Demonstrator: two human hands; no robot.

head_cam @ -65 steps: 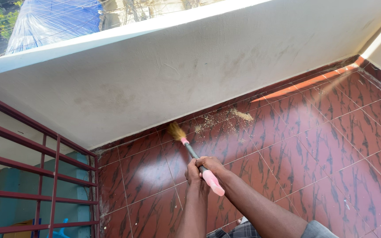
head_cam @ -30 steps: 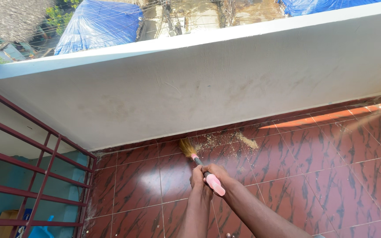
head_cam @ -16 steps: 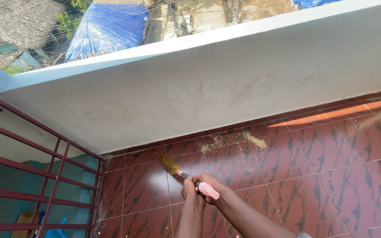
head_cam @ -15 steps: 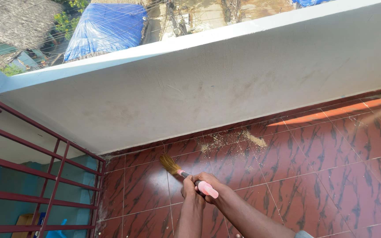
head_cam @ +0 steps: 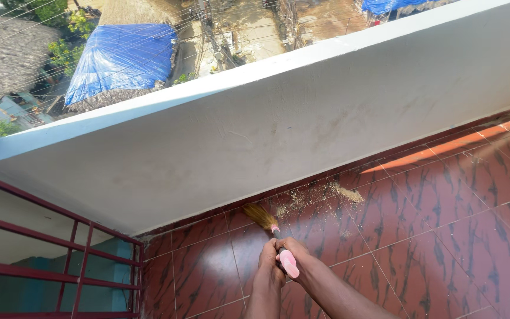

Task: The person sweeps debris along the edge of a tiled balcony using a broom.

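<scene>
Far left there's a dark red railing [head_cam: 84, 269], then the white wall [head_cam: 302, 118] running across with a blue tarp [head_cam: 122, 56] beyond it. Down on the red tiles [head_cam: 444, 224], the left hand [head_cam: 268, 260] and right hand [head_cam: 293, 255] sit pressed together, both wrapped tight around the broom [head_cam: 273, 231] near its pink end. Its bristles rest on the tiles at the wall's foot, with the dust [head_cam: 320, 195] just to their right.

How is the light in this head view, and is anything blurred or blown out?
Head view: hard sun makes a bright orange strip on the floor tiles by the wall; soft glare on a glossy tile near the railing; the broom bristles look slightly soft; both hands in even shade, sharp.
</scene>
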